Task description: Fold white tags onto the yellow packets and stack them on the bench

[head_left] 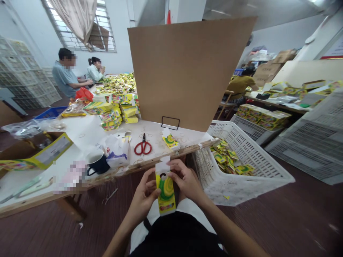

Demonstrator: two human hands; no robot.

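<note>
**Status at this moment**

- Left hand [144,194]: closed on the packet [165,191], thumb across the front face, fingers behind the left edge.
- Right hand [184,182]: closed on the same packet, fingertips pinching the upper right edge just below the white flap.
- Packet location: upright, held between both hands above the lap, just in front of the near edge of the bench [91,132] and not touching it. The white flap stands up above the yellow body. It appears to be unfolded, but the view is too small to confirm this.

**Work done, as judged from the layout**

- The basket [235,189] stands on the floor beside the right hand. It holds a shallow layer of loose packets [230,160] that covers only part of its bottom, so it is far from full.

**Work left, as judged from the layout**

- One packet is in hand and not yet in the basket.
- One spare packet [170,140] lies on the bench near the scissors [143,147].
- Large stacks [115,110] of similar yellow goods lie farther along the bench, well apart from the hands.

**Other items**

- A cardboard sheet [187,67] stands upright at the back of the bench.
- A mug [97,163] sits near the front edge, to the left.
</note>
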